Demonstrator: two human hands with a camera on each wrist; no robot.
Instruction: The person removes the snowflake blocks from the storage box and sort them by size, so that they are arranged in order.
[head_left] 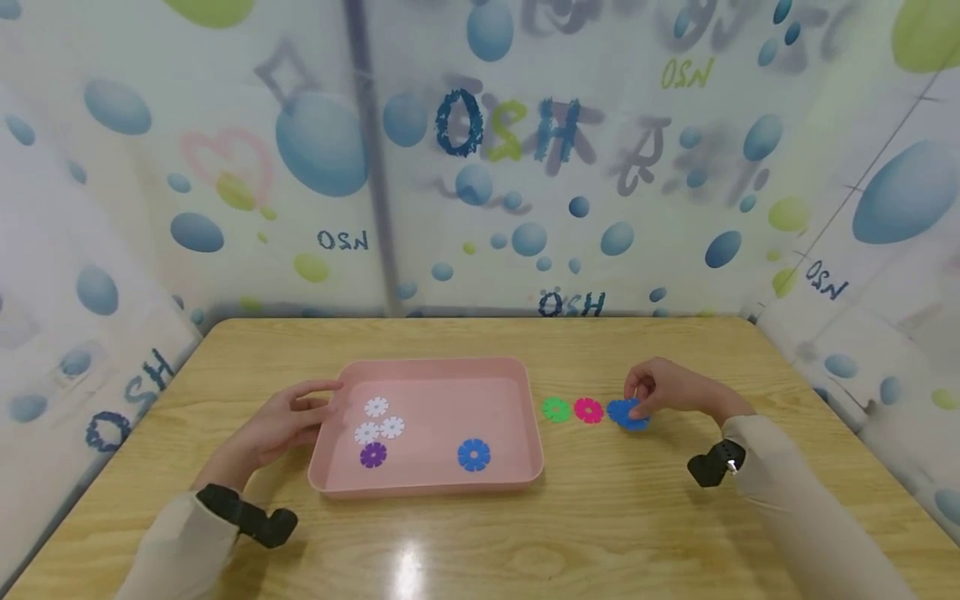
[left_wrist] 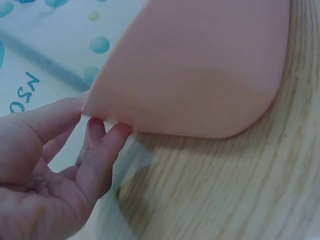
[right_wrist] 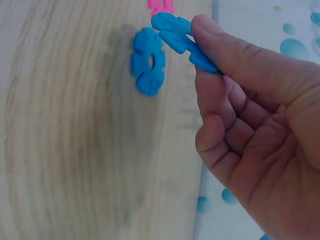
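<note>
My left hand holds the pink tray at its left wall. In the left wrist view, one digit goes behind the wall's edge and other fingertips touch the outer side. My right hand pinches a blue snowflake disc between thumb and fingers, tilted above the table. Just below it, another blue snowflake disc lies on the wood. To its left, a pink snowflake disc and a green snowflake disc lie in a row beside the tray.
Inside the tray lie three white snowflake discs, a purple snowflake disc and a blue snowflake disc. The wooden table extends around the tray. A patterned curtain hangs behind the table's far edge.
</note>
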